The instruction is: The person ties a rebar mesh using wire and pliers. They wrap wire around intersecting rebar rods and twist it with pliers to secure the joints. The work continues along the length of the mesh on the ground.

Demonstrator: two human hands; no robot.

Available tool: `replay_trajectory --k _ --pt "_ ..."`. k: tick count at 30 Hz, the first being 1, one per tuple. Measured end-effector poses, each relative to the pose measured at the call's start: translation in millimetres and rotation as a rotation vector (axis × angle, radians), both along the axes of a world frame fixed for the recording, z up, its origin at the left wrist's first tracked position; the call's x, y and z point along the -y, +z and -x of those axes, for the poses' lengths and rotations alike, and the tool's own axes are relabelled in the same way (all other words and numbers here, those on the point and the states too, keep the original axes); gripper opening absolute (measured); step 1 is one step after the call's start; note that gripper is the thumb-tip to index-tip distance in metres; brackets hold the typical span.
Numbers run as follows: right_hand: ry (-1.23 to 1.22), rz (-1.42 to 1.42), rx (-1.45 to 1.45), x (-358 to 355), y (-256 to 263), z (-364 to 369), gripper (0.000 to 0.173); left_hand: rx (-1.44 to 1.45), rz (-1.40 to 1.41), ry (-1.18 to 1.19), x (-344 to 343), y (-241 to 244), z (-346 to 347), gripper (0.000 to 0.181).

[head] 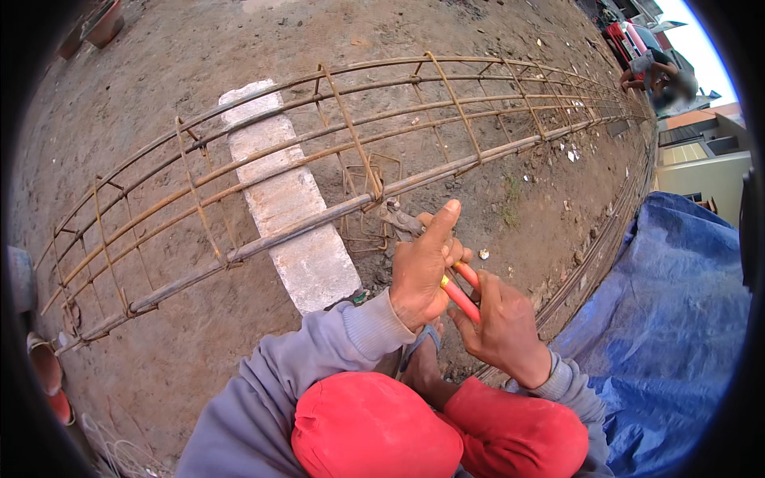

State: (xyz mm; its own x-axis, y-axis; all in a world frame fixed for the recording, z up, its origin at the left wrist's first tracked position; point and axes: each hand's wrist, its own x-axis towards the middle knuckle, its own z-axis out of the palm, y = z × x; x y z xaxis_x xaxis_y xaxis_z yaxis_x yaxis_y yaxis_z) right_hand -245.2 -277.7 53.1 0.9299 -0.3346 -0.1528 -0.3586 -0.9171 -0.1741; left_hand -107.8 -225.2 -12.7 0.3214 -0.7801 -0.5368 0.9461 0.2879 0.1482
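A long cage of steel reinforcing bars (334,214) with bent wire-rod stirrups crosses the view, propped on a pale concrete block (287,179). Just below its nearest bar, my left hand (424,263) is closed around something largely hidden, close to the head of a hand tool. A greyish scrap (403,222) shows beyond its fingers, beside the bar. My right hand (505,325) grips the red handles of a plier-like tool (461,299), whose jaws are hidden by my left hand. Loose bent stirrups (364,239) lie on the ground behind the cage.
A blue tarpaulin (669,322) lies at the right, beside a bundle of long bars (583,275). Buckets (103,24) stand at the upper left. Another person (657,71) bends near the cage's far end, by a red vehicle (627,42). My sandalled foot (421,358) is below my hands.
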Motion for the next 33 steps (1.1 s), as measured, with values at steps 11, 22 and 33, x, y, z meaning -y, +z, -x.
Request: replay_trajectory --k 11,22,33 --pt "-0.623 -2.175 -0.329 11 -76 20 0.031 0.179 0.409 -0.104 -17 -52 0 0.031" --pt "-0.255 -0.496 0.051 4 -66 6 0.028 0.241 -0.16 -0.085 -15 -9 8 0.031" --pt "-0.277 -0.593 -0.063 6 -65 3 0.032 0.376 -0.38 0.004 4 -35 26 0.035"
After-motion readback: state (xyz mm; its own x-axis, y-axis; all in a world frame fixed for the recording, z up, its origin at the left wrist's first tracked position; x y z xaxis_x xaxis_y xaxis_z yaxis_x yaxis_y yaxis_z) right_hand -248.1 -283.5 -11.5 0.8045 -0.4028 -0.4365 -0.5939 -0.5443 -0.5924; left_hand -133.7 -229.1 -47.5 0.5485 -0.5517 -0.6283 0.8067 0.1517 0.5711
